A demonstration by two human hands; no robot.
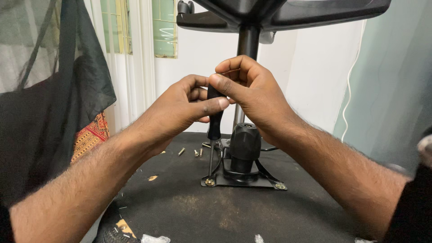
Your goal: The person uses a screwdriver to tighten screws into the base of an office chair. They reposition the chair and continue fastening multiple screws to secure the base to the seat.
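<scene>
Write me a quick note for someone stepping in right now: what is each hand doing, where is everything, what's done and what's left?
Left hand: closed around the black handle of the screwdriver.
Right hand: closed over the top of the same handle.
The screwdriver stands upright, tip on a brass screw at the front left corner of the black metal plate, which lies on the black seat.
Done: a screw sits in the front right corner.
Left: the screw under the tip looks unfinished; loose screws lie behind the plate.
</scene>
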